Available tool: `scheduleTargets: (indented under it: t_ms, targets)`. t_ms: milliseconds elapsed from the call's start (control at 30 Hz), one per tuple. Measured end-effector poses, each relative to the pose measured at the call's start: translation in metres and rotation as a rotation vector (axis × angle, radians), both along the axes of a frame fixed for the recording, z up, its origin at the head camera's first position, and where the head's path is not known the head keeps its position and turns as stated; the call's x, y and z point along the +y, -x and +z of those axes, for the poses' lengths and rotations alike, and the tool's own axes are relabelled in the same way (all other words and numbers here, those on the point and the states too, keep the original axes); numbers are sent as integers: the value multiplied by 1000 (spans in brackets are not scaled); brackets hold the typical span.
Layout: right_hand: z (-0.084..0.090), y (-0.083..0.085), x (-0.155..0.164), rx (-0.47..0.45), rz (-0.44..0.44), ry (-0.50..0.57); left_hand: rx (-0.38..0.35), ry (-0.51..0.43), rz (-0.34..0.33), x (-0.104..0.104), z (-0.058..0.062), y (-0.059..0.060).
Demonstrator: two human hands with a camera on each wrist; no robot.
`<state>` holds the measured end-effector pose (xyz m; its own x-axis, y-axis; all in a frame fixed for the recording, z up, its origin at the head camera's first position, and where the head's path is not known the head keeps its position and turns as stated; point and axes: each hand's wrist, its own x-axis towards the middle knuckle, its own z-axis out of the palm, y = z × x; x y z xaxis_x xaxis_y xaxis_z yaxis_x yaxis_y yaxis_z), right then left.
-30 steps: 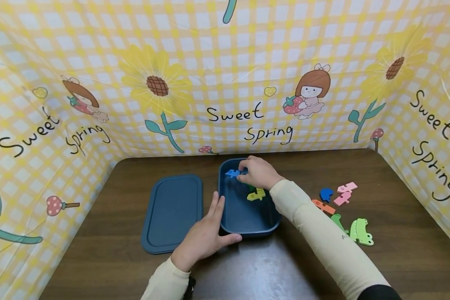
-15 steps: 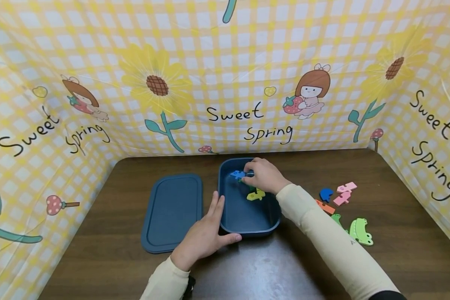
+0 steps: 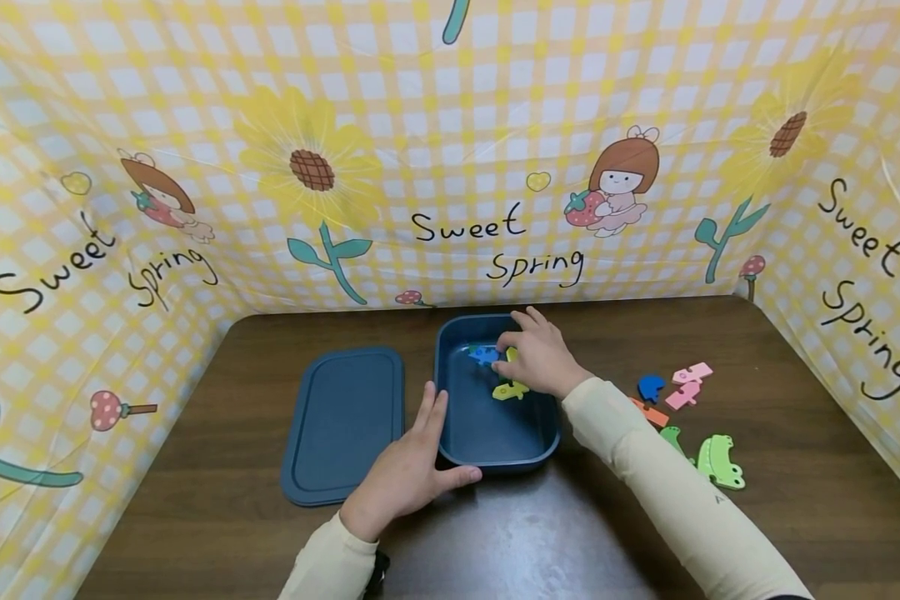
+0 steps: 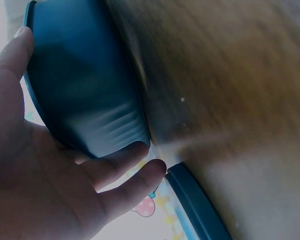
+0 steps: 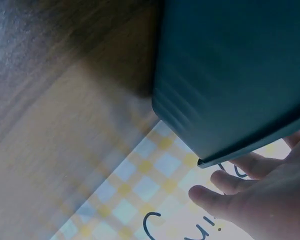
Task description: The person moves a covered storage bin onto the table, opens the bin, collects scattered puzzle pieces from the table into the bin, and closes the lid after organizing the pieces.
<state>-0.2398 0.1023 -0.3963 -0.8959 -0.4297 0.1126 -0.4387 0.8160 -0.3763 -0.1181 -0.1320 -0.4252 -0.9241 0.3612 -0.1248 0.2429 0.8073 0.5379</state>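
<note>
Hands work at a dark blue box (image 3: 450, 433) that stands open near the middle of the brown surface (image 3: 540, 533). The left hand (image 3: 408, 471) steadies the box at its near left corner: the fingers lie straight along the left wall and the thumb rests against the near wall, a grip that is apart and only presses. The left wrist view shows the same, with the fingers (image 4: 125, 165) spread beside the box's outer wall (image 4: 85, 95) and the edge of the lid (image 4: 197, 202) close by.

The right hand (image 3: 540, 358) reaches into the far end of the box with its fingers relaxed and spread, its grip apart and clamped on nothing. Just beside its fingertips a blue puzzle piece (image 3: 483, 355) lies in the box, and a yellow puzzle piece (image 3: 512, 389) lies at the hand's near edge. In the right wrist view the box's wall (image 5: 230, 75) fills the frame, with loosely bent fingers (image 5: 225, 200) beyond its rim.

The matching lid (image 3: 345, 421) lies flat just left of the box. To the right, on the surface, lie a blue piece (image 3: 651, 387), pink pieces (image 3: 688, 383), an orange piece (image 3: 648, 412) and green frog pieces (image 3: 716, 461).
</note>
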Motion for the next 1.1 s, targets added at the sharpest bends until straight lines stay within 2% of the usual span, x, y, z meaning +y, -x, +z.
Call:
scheduleTargets:
  t_ms: [733, 967, 1100]
  targets:
    - [-10, 4, -3, 5, -13, -42, -9, 1, -4, 2, 1, 1]
    - [-7, 2, 0, 6, -25, 2, -8, 2, -2, 1, 0, 0]
    - [-2, 0, 5, 4, -46, 71, -11, -6, 5, 0, -1, 0]
